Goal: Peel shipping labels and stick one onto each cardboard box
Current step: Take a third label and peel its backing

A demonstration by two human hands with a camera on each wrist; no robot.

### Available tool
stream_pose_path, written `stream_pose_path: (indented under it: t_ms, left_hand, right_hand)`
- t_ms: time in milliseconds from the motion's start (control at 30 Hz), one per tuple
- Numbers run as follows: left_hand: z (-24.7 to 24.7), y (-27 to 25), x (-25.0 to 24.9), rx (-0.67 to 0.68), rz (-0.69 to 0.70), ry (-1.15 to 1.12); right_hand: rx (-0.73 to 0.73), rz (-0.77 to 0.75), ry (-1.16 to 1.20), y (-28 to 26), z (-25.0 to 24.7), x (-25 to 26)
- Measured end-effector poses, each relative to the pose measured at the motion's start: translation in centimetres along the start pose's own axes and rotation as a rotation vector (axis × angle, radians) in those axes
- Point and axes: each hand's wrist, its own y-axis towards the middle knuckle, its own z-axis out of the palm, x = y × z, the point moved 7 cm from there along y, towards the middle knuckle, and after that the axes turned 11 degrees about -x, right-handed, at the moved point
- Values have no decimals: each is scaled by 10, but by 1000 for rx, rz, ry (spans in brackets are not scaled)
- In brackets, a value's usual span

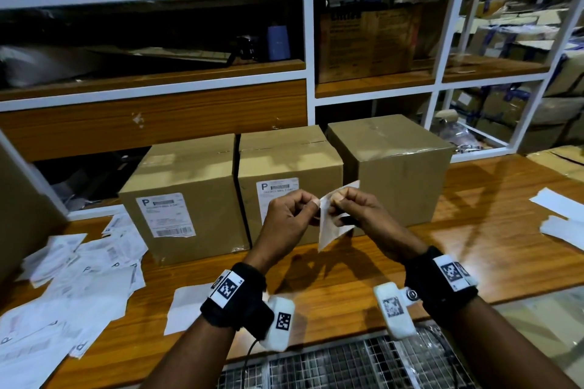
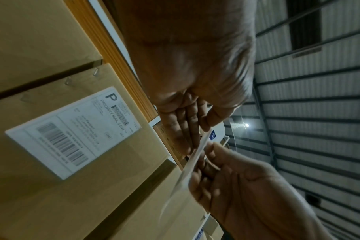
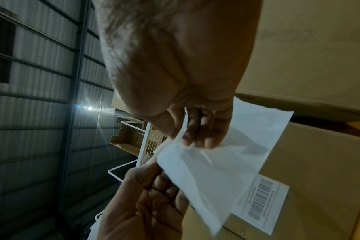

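1. Three boxes stand mid-frame in a row on the wooden table [image 1: 474,199]: left box [image 1: 189,174] and middle box [image 1: 290,161] almost touching, each labelled; right box [image 1: 395,167] bare-fronted.
2. Loose label sheets [image 1: 79,278] crowd the table's lower-left edge.
3. Left hand [image 1: 287,218] pinches the label sheet [image 1: 331,230] at its corner, held in front of the boxes.
4. Right hand [image 1: 360,208] pinches the same sheet's upper edge.

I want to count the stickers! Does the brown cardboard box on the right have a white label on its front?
No. The right-hand brown cardboard box shows a bare front, while the other two boxes carry white labels.
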Motion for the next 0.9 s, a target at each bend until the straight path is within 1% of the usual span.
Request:
stream_pose_path:
  t_ms: [100, 133, 200, 300, 367, 400, 467, 533, 700, 900]
  left_hand:
    - [-9, 3, 9, -73, -114, -88]
    - [-13, 4, 13, -109, -151, -115]
    - [-21, 7, 20, -189, -232, -181]
    - [-28, 7, 30, -274, -343, -355]
    - [-29, 6, 33, -281, -370, -446]
    - [-28, 4, 35, -279, -376, -466]
    - [-27, 1, 40, -266, -386, -470]
    - [-25, -2, 45, -258, -392, -440]
    - [-31, -4, 51, -297, -412, -333]
    - [-36, -1, 53, -304, -392, -214]
  right_hand:
    - [-219, 37, -66, 6, -21, -13]
    - [-275, 77, -75, 7, -29, -18]
    - [-334, 185, -62, 9, -41, -30]
    - [-340, 354, 39, 8, -48, -46]
    - [-272, 422, 102, 5, -42, -50]
    - [-234, 429, 141, 4, -37, -51]
    - [-218, 395, 258, 3, -30, -50]
    - [-254, 340, 324, 3, -27, -46]
    - [-321, 216, 275, 5, -28, -35]
    - [-325, 165, 221, 7, -26, -27]
